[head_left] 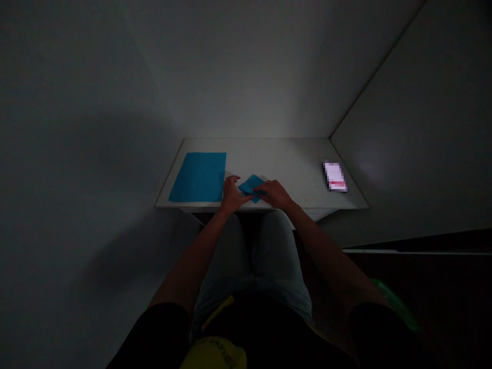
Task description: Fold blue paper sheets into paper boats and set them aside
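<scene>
A small folded piece of blue paper point(251, 184) lies near the front edge of the white table, in front of my lap. My right hand point(277, 193) has its fingers closed on the right side of this paper and covers part of it. At the paper's left is my left hand point(231, 195), its thumb stretched toward the paper's lower edge and its fingers apart in a C shape. Whether the left thumb presses on the paper is too dark to tell. A large flat blue sheet point(200, 177) rests on the table just left of my left hand.
The white table point(284, 159) stands against walls at the back and right. A phone with a lit, blurred screen point(335, 176) lies near its right end. Below the front edge are my legs point(274, 246). Something green point(395, 302) shows dimly at lower right.
</scene>
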Available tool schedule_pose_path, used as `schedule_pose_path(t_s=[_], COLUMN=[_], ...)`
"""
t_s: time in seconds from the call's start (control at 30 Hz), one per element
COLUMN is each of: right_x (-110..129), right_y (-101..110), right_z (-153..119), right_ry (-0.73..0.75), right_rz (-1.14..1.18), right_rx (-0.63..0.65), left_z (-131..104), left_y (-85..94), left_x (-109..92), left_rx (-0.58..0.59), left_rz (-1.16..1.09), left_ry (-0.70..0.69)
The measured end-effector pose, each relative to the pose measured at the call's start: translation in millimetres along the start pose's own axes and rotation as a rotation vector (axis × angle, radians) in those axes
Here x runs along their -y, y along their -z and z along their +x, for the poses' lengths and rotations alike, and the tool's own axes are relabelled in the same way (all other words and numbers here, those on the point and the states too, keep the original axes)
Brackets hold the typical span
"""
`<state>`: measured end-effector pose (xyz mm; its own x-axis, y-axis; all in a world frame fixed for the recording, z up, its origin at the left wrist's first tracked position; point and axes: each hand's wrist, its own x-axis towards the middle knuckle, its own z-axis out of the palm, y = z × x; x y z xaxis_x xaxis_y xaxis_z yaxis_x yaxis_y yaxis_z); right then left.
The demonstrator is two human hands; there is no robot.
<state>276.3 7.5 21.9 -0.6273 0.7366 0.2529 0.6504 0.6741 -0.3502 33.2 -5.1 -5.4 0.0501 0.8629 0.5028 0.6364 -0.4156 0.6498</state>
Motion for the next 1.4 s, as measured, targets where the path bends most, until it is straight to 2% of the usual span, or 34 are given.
schedule_pose_path(t_s=[0.07, 0.17, 0.23, 0.37, 0.53, 0.67, 0.8, 0.9, 1.0, 1.17, 1.3, 1.4], right_x=[0, -3, -8, -19, -23, -15, -6, -2, 0, 1, 5, 7], right_y=[-3, -5, -5, -7, -12, -11, -9, -9, -9, -3, 3, 10], right_z=[-7, -20, -29, -38, -35, -33, -35, -38, -44, -70, -85, -77], right_ry=[-0.022, -0.118, -0.177, -0.275, -0.366, -0.313, -0.175, -0.118, -0.111, -0.050, -0.081, -0.146], right_rz=[-0.002, 0.007, 0.022, 0.059, 0.152, 0.081, -0.048, -0.070, -0.067, -0.054, 0.041, 0.230], right_rx=[-0.015, -0.127, -0.177, -0.203, -0.239, -0.223, -0.126, -0.050, -0.047, -0.005, -0.010, -0.126], left_z=[0, 2, 3, 4, 4, 4, 4, 2, -4, -23, -31, -25], left_y=[1.1, 2.8, 3.3, 2.9, 4.4, 6.7, 7.3, 7.3, 10.4, 22.3, 25.6, 21.2], left_x=[-2, -6, -7, -8, -7, -9, -11, -14, -16, -15, -18, -27], left_rx=[0.052, 0.199, 0.257, 0.260, 0.251, 0.244, 0.265, 0.337, 0.428, 0.554, 0.559, 0.468], left_rz=[0.016, 0.032, 0.023, -0.039, -0.129, -0.119, -0.003, 0.064, 0.072, 0.066, 0.019, -0.103], left_ry=[-0.008, -0.014, -0.011, 0.023, 0.084, 0.094, -0.017, -0.082, -0.152, -0.277, -0.241, -0.135])
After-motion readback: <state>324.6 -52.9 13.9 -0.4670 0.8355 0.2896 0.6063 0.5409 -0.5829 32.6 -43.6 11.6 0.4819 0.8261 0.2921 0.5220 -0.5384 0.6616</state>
